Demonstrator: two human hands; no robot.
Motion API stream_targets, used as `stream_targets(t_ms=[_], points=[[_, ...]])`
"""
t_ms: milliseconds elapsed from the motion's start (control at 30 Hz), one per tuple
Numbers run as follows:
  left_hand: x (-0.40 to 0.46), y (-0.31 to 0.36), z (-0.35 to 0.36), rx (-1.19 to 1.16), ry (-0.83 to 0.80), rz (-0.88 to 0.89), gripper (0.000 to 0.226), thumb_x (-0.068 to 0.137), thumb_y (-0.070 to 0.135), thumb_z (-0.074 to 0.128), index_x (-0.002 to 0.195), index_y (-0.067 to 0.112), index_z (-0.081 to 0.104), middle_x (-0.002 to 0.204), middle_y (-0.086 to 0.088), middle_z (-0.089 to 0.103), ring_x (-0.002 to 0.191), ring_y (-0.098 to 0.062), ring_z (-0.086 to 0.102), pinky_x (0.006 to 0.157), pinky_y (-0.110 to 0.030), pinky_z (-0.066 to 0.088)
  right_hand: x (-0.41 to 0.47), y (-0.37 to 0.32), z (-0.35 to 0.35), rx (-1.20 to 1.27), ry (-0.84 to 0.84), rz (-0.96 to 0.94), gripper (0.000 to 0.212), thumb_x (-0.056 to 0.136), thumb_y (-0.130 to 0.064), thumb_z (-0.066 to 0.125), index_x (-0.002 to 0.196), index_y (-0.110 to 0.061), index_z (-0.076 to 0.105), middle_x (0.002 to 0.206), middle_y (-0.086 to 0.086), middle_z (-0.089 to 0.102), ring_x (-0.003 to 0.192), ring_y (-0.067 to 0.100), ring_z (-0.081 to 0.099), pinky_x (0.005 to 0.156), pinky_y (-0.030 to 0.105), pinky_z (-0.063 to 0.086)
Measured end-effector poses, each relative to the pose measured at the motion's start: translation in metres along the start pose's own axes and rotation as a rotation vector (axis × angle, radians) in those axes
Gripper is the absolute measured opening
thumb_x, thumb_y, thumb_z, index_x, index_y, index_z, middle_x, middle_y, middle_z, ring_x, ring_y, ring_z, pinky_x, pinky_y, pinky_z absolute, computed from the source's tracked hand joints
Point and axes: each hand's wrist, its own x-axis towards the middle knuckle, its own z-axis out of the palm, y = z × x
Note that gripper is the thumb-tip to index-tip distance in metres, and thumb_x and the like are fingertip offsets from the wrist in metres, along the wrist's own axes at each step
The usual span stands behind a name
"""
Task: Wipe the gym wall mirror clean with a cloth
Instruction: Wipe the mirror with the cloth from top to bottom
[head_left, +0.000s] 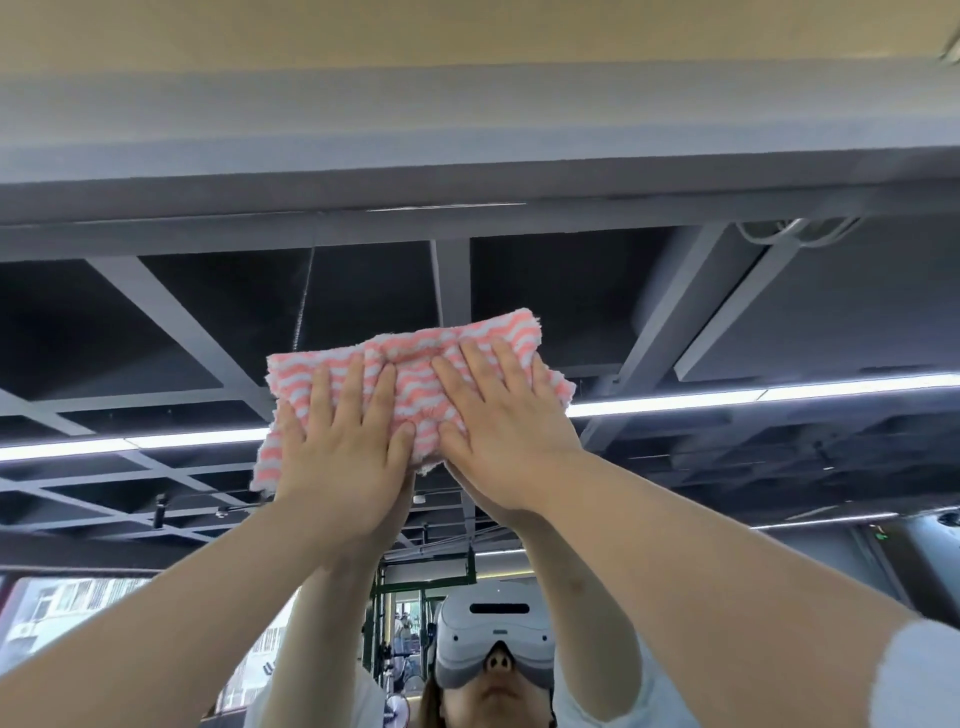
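A pink and white striped cloth (410, 387) lies flat against the wall mirror (727, 322), high up near the mirror's top edge. My left hand (343, 447) presses on the cloth's left half with straight, spread fingers. My right hand (498, 426) presses on its right half the same way, close beside the left. Both arms reach upward. The mirror reflects my raised arms, a headset, dark ceiling beams and light strips.
A grey beam or frame (467, 140) runs across just above the mirror's top edge, with a beige ceiling (467, 31) over it. The reflection shows gym racks (426, 597) and windows (78, 603) far behind me.
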Motion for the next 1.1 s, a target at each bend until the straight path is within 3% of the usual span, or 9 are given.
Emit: stream_targets(t_ms=[433,533,600,800,900,1000,1100], points=[[0.008,0.172,0.002,-0.039,0.030,0.095,0.059,0.099,0.046,0.006,0.148,0.027,-0.020,0.156,-0.002,-0.026,0.143,-0.028,-0.024,0.113,-0.053,-0.012,-0.059,0.160,-0.006,-0.038,-0.010,0.143,0.062,0.100,-0.051,0.011,0.149,-0.031,-0.021,0.157,-0.002,-0.027,0.144,0.023,-0.027,0.114,0.044,-0.018],[0.004,0.213,0.004,-0.045,0.043,0.147,0.060,0.098,0.047,0.005,0.148,0.026,-0.022,0.156,-0.002,-0.027,0.143,-0.028,-0.025,0.112,-0.054,-0.014,-0.082,0.196,-0.003,-0.025,-0.003,0.180,0.074,0.081,-0.063,-0.010,0.147,-0.032,-0.025,0.157,-0.003,-0.027,0.143,0.021,-0.028,0.111,0.040,-0.020],[0.000,0.234,0.006,-0.041,0.045,0.184,0.060,0.098,0.048,0.005,0.147,0.026,-0.023,0.156,-0.002,-0.027,0.143,-0.029,-0.025,0.111,-0.054,-0.016,-0.098,0.214,-0.002,-0.012,0.004,0.193,0.082,0.067,-0.060,-0.021,0.143,-0.032,-0.029,0.157,-0.003,-0.027,0.143,0.020,-0.028,0.110,0.039,-0.021],[-0.016,0.254,0.011,-0.029,0.033,0.336,0.057,0.099,0.048,0.005,0.142,0.027,-0.027,0.157,0.001,-0.025,0.143,-0.027,-0.026,0.112,-0.053,-0.018,-0.137,0.225,0.010,0.013,0.040,0.248,0.073,0.068,-0.059,-0.020,0.134,-0.028,-0.030,0.159,0.002,-0.020,0.135,0.014,-0.032,0.114,0.043,-0.016],[-0.022,0.243,0.014,-0.015,0.045,0.410,0.062,0.090,0.050,-0.011,0.148,0.028,-0.019,0.158,0.003,-0.021,0.143,-0.026,-0.024,0.110,-0.051,-0.020,-0.141,0.210,0.020,0.022,0.117,0.275,0.069,0.080,-0.056,-0.006,0.140,-0.022,-0.011,0.160,0.012,0.002,0.146,0.028,-0.010,0.115,0.055,-0.004],[-0.028,0.224,0.020,0.003,0.056,0.437,0.074,0.078,0.049,-0.021,0.149,0.029,-0.018,0.159,0.004,-0.018,0.144,-0.025,-0.022,0.112,-0.053,-0.017,-0.138,0.186,0.029,0.035,0.204,0.272,0.063,0.089,-0.047,0.014,0.142,-0.013,0.010,0.153,0.021,0.029,0.142,0.044,0.022,0.107,0.068,0.017],[-0.034,0.198,0.023,-0.011,0.060,0.412,0.068,0.084,0.050,-0.012,0.149,0.030,-0.017,0.159,0.005,-0.017,0.144,-0.023,-0.021,0.114,-0.052,-0.016,-0.131,0.160,0.032,0.030,0.209,0.270,0.068,0.090,-0.046,0.016,0.146,-0.008,0.019,0.151,0.022,0.031,0.140,0.045,0.026,0.105,0.069,0.020]])
